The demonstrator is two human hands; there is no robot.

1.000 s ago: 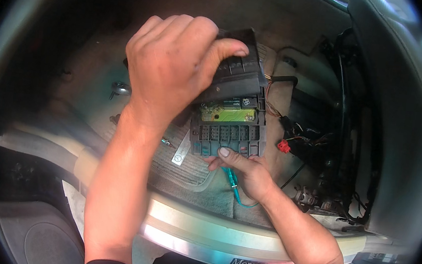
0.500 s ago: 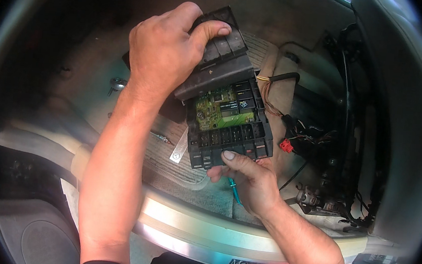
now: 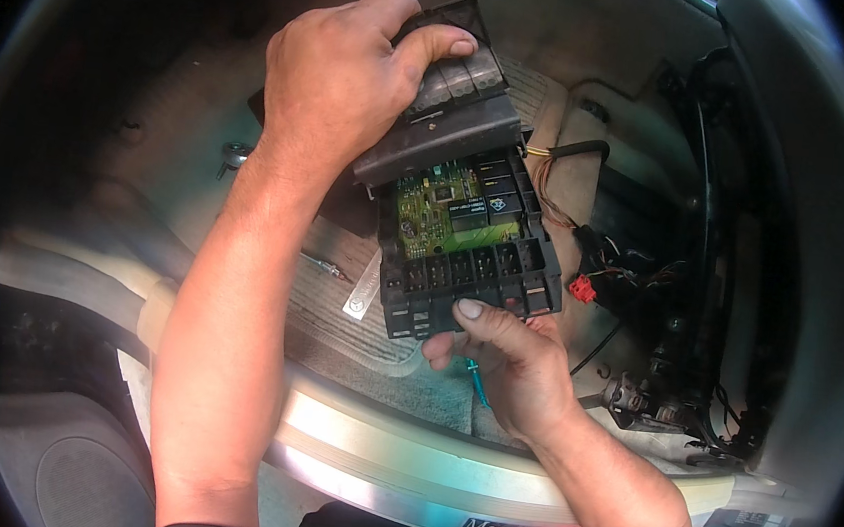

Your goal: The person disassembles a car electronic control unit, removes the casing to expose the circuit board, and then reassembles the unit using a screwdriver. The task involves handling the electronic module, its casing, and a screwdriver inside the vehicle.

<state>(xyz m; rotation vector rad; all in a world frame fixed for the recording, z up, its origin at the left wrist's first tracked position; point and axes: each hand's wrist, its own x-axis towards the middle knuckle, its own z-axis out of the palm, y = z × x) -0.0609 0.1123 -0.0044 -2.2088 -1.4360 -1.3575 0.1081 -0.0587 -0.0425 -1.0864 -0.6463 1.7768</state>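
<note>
Black cover (image 3: 437,144): higher than a second ago; more green board showing.
Left hand (image 3: 333,70): clamped on cover, thumb on top; other fingertips hidden.
Right hand (image 3: 522,365): pinching lower housing (image 3: 420,306) at front edge, thumb above, fingers beneath.
Step, my read: housing held part-open; next move calls for both halves steady, no twist on the board.
Housing contents: green circuit board (image 3: 437,205), black blocks (image 3: 497,183); front slots (image 3: 460,265) too dark to read.
Location: above ribbed mat (image 3: 324,297).

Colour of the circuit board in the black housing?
Green; the circuit board shows best in the head view.
</note>
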